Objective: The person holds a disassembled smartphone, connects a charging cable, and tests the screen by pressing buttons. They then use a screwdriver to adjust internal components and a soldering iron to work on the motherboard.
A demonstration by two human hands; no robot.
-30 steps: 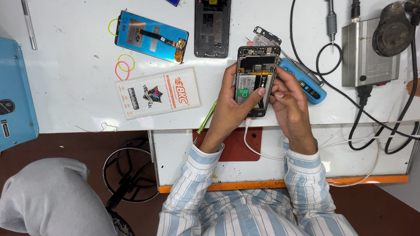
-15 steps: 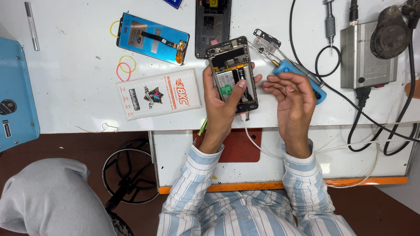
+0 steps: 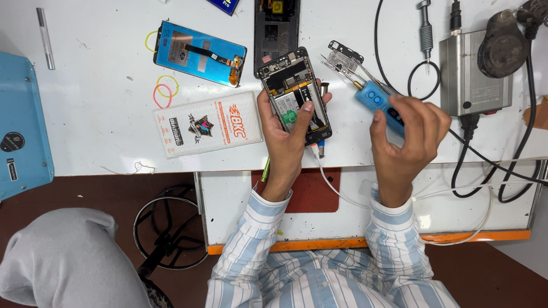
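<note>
My left hand (image 3: pixel 284 144) holds an opened phone (image 3: pixel 290 90) with its back cover off, so the battery and circuit board show. The thumb rests on the battery, and the phone lies tilted just over the white table (image 3: pixel 103 137). My right hand (image 3: pixel 408 140) is to the right of the phone. Its fingers are curled around a blue pen-shaped power tool (image 3: pixel 373 98), whose metal tip points up-left toward a small black frame part (image 3: pixel 345 54).
A blue screen panel (image 3: pixel 197 54), a white printed packet (image 3: pixel 206 124) and rubber bands (image 3: pixel 162 88) lie left of the phone. Another black phone shell (image 3: pixel 277 23) lies behind it. A grey metal box (image 3: pixel 471 71) with black cables stands at the right, and a blue mat (image 3: pixel 23 120) at the left.
My left hand has shifted the phone left and tilted it. My right hand has left the phone, moved right and closed on the blue tool.
</note>
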